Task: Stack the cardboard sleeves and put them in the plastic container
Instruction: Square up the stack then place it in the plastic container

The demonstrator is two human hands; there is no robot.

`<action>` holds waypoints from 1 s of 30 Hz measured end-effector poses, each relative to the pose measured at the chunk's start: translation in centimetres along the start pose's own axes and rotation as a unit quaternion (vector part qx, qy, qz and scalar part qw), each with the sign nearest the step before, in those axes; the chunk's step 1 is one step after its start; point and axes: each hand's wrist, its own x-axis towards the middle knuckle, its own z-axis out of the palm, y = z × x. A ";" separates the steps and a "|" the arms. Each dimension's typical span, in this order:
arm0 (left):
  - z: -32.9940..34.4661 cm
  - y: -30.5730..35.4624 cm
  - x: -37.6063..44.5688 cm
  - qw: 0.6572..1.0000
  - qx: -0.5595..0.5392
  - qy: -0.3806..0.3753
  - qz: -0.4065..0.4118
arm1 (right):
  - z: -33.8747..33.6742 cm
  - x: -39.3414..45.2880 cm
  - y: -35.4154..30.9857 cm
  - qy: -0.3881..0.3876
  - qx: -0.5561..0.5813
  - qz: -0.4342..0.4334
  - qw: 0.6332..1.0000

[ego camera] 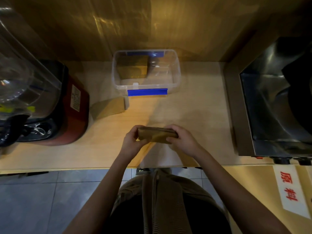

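Your left hand (130,141) and right hand (183,141) clasp 1 stack of sleeves (157,135) above the pale wooden counter (194,115); the clear container (175,78) sits near the wall (152,22); grey floor tiles (42,200) lie below.

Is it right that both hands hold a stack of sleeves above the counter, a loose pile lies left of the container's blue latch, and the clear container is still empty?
Not quite: the clear container already holds a stack of sleeves in its left half, as the head view shows. The rest stands: the left hand and right hand hold a stack, and a loose pile lies left of the blue latch.
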 end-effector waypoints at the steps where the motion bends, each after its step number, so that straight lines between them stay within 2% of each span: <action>1: 0.2 -0.5 0.2 0.999 0.041 0.009 0.011 | 0.3 0.2 0.2 0.020 -0.028 -0.011 0.999; 4: 1.2 -1.2 0.5 0.993 0.098 0.056 0.028 | 1.5 0.8 0.9 0.077 -0.058 -0.032 0.995; 7: 1.8 -1.3 0.8 0.993 0.098 0.065 0.022 | 2.6 1.1 1.3 0.103 -0.025 -0.025 0.994; 13: 2.0 -2.1 1.5 0.994 0.084 0.054 -0.034 | 3.8 1.4 2.7 0.169 0.064 0.054 0.982; 19: 2.6 -1.3 1.4 0.997 0.024 0.062 -0.046 | 3.9 1.6 2.6 0.177 0.078 0.070 0.979; 25: 2.3 -1.5 1.1 0.994 0.063 0.078 -0.034 | 3.9 1.4 2.5 0.155 0.067 0.055 0.984; 30: 2.2 -1.3 1.1 0.987 0.111 0.113 -0.032 | 4.4 1.6 2.1 0.169 0.070 0.042 0.982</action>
